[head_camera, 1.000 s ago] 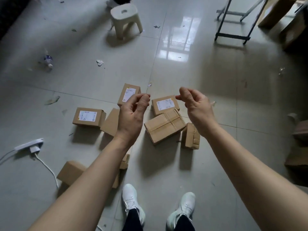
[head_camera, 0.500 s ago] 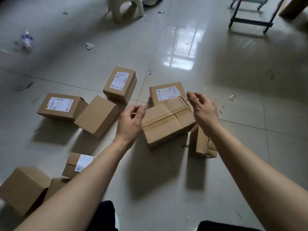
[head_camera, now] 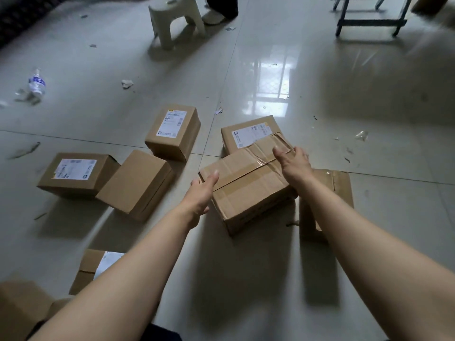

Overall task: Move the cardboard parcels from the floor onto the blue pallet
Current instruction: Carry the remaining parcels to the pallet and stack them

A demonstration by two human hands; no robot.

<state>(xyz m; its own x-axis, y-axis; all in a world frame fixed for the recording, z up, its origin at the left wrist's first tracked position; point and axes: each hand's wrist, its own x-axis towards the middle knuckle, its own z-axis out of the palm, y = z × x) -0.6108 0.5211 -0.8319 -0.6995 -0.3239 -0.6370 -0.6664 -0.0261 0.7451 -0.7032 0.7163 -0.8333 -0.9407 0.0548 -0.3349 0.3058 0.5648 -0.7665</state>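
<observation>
A large taped cardboard parcel (head_camera: 246, 190) lies tilted on the floor, resting against other parcels. My left hand (head_camera: 202, 193) lies flat against its left side, thumb on the top edge. My right hand (head_camera: 293, 163) rests on its top right corner, fingers curled over the far edge. Behind it sits a labelled parcel (head_camera: 248, 134), and another parcel (head_camera: 341, 188) stands at its right, partly behind my right forearm. Further left are a labelled parcel (head_camera: 172, 131), a plain parcel (head_camera: 138, 183) and a second labelled one (head_camera: 73, 173). The blue pallet is out of view.
Two more parcels (head_camera: 93, 267) (head_camera: 19, 308) lie near my left arm at the bottom left. A white stool (head_camera: 174, 18) and a person's shoe (head_camera: 214, 17) are at the back. A plastic bottle (head_camera: 37, 82) lies far left, a metal frame (head_camera: 369, 20) back right.
I have bent lower towards the floor. Both hands dropped from mid-air onto the taped parcel, the left to its side and the right onto its top corner.
</observation>
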